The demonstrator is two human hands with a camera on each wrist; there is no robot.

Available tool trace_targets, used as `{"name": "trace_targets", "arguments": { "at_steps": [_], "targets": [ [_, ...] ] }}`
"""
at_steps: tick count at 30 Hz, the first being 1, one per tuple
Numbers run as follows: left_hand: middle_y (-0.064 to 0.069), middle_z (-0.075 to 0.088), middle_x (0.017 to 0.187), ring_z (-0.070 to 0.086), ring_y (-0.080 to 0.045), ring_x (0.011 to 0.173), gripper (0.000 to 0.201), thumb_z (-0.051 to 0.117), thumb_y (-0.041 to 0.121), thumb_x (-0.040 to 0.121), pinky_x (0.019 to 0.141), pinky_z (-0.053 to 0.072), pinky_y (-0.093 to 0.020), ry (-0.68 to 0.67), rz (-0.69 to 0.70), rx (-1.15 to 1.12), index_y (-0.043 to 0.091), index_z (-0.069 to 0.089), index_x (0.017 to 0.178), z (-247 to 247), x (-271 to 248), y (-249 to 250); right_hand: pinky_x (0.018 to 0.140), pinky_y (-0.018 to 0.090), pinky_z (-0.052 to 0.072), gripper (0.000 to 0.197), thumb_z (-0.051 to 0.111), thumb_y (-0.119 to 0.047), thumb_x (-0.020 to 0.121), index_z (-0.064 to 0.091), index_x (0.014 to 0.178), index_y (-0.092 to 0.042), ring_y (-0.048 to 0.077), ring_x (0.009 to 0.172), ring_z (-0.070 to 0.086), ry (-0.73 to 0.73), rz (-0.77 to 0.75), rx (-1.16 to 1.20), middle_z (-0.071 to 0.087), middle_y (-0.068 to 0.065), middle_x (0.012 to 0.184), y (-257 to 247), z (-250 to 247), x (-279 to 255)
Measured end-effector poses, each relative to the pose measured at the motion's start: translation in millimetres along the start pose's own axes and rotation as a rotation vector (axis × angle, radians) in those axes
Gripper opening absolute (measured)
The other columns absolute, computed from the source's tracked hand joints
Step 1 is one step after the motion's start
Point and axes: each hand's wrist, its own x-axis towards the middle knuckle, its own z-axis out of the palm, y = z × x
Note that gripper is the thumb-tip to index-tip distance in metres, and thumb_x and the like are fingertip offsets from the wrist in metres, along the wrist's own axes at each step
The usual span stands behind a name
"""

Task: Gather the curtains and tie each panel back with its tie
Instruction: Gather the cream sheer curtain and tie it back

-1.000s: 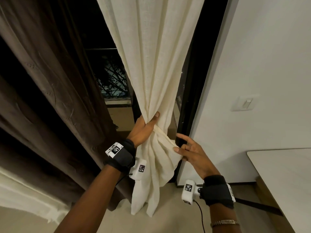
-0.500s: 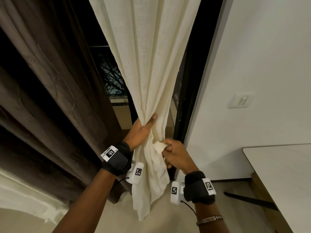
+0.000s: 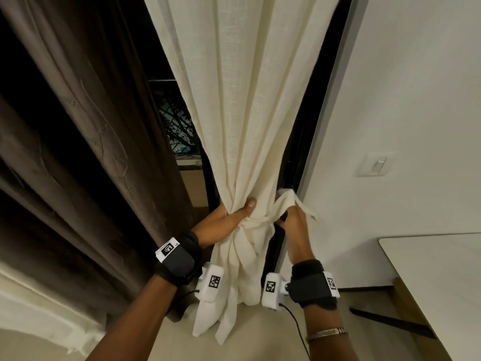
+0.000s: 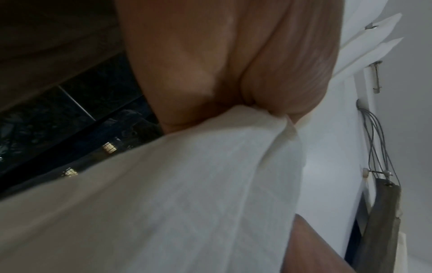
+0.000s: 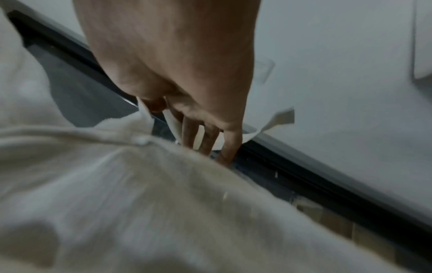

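Note:
A cream curtain panel point(image 3: 244, 105) hangs in the middle of the head view, bunched tight at waist height. My left hand point(image 3: 229, 217) grips the bunch from the left, thumb across the front; the left wrist view shows the cream curtain point(image 4: 163, 194) squeezed under my palm. A cream tie point(image 3: 285, 201) circles the bunch. My right hand point(image 3: 292, 220) holds the tie's end on the right, up against the dark door frame point(image 3: 299, 162). In the right wrist view the tie point(image 5: 174, 125) runs between my fingers point(image 5: 211, 136).
A brown curtain point(image 3: 78, 142) hangs at the left with dark window glass point(image 3: 177, 121) behind. A white wall point(image 3: 403, 100) with a light switch point(image 3: 377, 165) stands at the right. A pale table point(image 3: 437, 277) juts in at the lower right.
My right hand has closed on the tie and carried it from the front of the bunch out to the right side. My left hand keeps its grip on the curtain.

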Motion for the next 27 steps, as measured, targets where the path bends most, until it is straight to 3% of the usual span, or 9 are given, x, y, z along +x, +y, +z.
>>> {"name": "trace_targets", "arguments": {
  "at_steps": [2,4,6,9,12,15,19,22,27],
  "targets": [
    [0.032,0.061,0.12,0.06,0.022,0.103,0.025,0.055,0.04,0.108,0.091,0.046,-0.003,-0.056,0.011,0.035,0.052,0.047,0.128,2.4,-3.2,2.1,0.096,0.04,0.06,0.039,0.046,-0.03,0.111,0.064,0.138,-0.01,0.029,0.111,0.074,-0.061,0.252,0.2,0.078,0.01,0.113,-3.2,26.2,-11.6],
    [0.026,0.064,0.128,0.062,0.022,0.11,0.027,0.057,0.042,0.108,0.096,0.049,-0.006,-0.019,0.099,0.108,0.052,0.05,0.132,4.0,-2.1,2.8,0.106,0.044,0.05,0.039,0.044,-0.016,0.112,0.056,0.143,0.004,0.029,0.1,0.07,-0.127,0.329,0.217,0.071,0.011,0.103,-2.3,41.1,-23.4],
    [0.012,0.063,0.14,0.06,-0.001,0.133,0.049,0.06,0.057,0.103,0.113,0.051,-0.03,0.142,0.198,0.248,0.042,0.049,0.148,0.7,2.8,-2.3,0.109,0.047,0.046,0.033,0.041,-0.013,0.113,0.061,0.133,0.003,0.022,0.093,0.066,-0.174,0.348,0.217,0.068,0.006,0.1,2.9,49.7,-27.9],
    [0.007,0.058,0.146,0.054,-0.021,0.14,0.062,0.064,0.071,0.093,0.118,0.046,-0.052,0.253,0.231,0.373,0.048,0.046,0.148,-10.0,11.4,-16.9,0.119,0.052,0.043,0.046,0.042,-0.037,0.111,0.068,0.131,-0.005,0.033,0.12,0.066,-0.234,0.445,0.383,0.072,0.019,0.123,9.7,54.8,-31.7],
    [0.01,0.066,0.142,0.063,-0.011,0.132,0.041,0.073,0.06,0.093,0.117,0.051,-0.047,0.077,0.077,0.234,0.058,0.054,0.13,-11.5,1.8,-18.4,0.096,0.046,0.058,0.045,0.045,-0.035,0.108,0.081,0.113,-0.009,0.031,0.1,0.077,-0.315,0.429,0.412,0.079,0.02,0.113,7.0,49.4,-28.9],
    [0.012,0.071,0.137,0.068,-0.008,0.125,0.058,0.078,0.066,0.085,0.114,0.054,-0.044,0.022,-0.008,0.176,0.044,0.061,0.136,-11.0,-2.8,-26.9,0.082,0.04,0.065,0.042,0.041,-0.029,0.111,0.079,0.115,-0.01,0.027,0.092,0.08,-0.328,0.382,0.386,0.081,0.017,0.107,4.6,47.3,-30.2],
    [0.009,0.074,0.131,0.071,-0.012,0.118,0.068,0.072,0.078,0.081,0.11,0.056,-0.044,0.097,-0.064,0.218,0.037,0.064,0.135,-10.7,1.6,-32.0,0.11,0.051,0.052,0.041,0.046,-0.031,0.112,0.058,0.145,-0.01,0.035,0.125,0.065,-0.292,0.33,0.24,0.068,0.022,0.137,9.0,54.3,-29.7],
    [0.006,0.077,0.125,0.074,-0.017,0.111,0.077,0.061,0.092,0.075,0.103,0.06,-0.045,0.242,-0.057,0.312,0.038,0.068,0.129,-12.4,5.3,-32.4,0.088,0.035,0.058,0.035,0.045,-0.035,0.112,0.068,0.129,-0.016,0.023,0.108,0.072,-0.297,0.304,0.215,0.071,0.017,0.134,10.1,47.1,-24.2],
    [0.007,0.08,0.112,0.076,-0.017,0.101,0.07,0.068,0.089,0.073,0.092,0.063,-0.044,0.396,-0.038,0.365,0.033,0.074,0.116,-11.7,11.2,-24.9,0.09,0.023,0.059,0.035,0.058,-0.028,0.097,0.068,0.13,-0.028,0.008,0.114,0.073,-0.412,0.168,0.224,0.077,-0.006,0.124,5.6,33.0,-29.0]
  ]
}}
